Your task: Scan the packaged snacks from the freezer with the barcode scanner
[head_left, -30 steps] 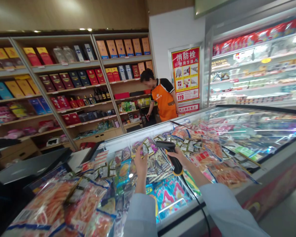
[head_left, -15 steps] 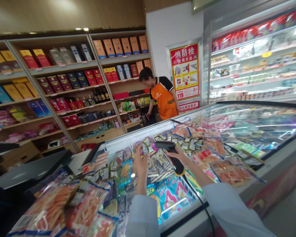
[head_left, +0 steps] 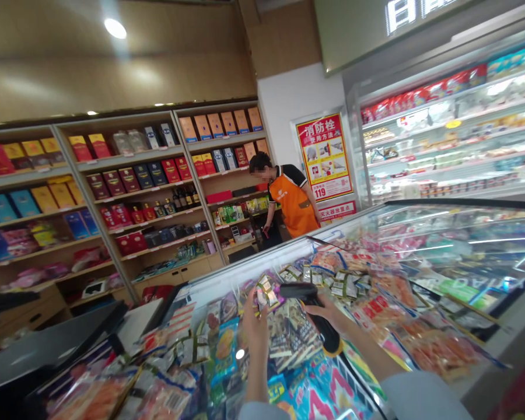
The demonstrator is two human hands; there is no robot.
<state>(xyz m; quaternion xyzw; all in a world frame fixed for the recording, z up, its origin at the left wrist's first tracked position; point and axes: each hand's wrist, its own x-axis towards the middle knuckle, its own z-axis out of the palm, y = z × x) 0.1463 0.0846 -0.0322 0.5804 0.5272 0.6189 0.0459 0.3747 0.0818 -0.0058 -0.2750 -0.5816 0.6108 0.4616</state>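
My left hand point(head_left: 256, 318) is raised over the freezer, its fingers closed on a small shiny packet point(head_left: 268, 293) with white and dark markings. Just right of it, my right hand point(head_left: 328, 315) grips a black barcode scanner point(head_left: 300, 291) with yellow trim. The scanner's head points left at the packet, close to it. A black cable point(head_left: 361, 382) runs down from the handle. Beneath both hands lie patterned snack bags point(head_left: 293, 332) and bright blue and pink bags point(head_left: 324, 388).
Clear bags of orange food point(head_left: 441, 347) lie right on the freezer point(head_left: 245, 271). A dark screen point(head_left: 56, 344) stands at left. Beyond the freezer, a person in an orange apron point(head_left: 294, 201) bends beside shelves of boxes point(head_left: 157, 175). A lit chiller point(head_left: 455, 128) stands at right.
The view has tilted up, so the hands and shelves sit lower in the picture. My left hand still holds the packet and my right hand the scanner.
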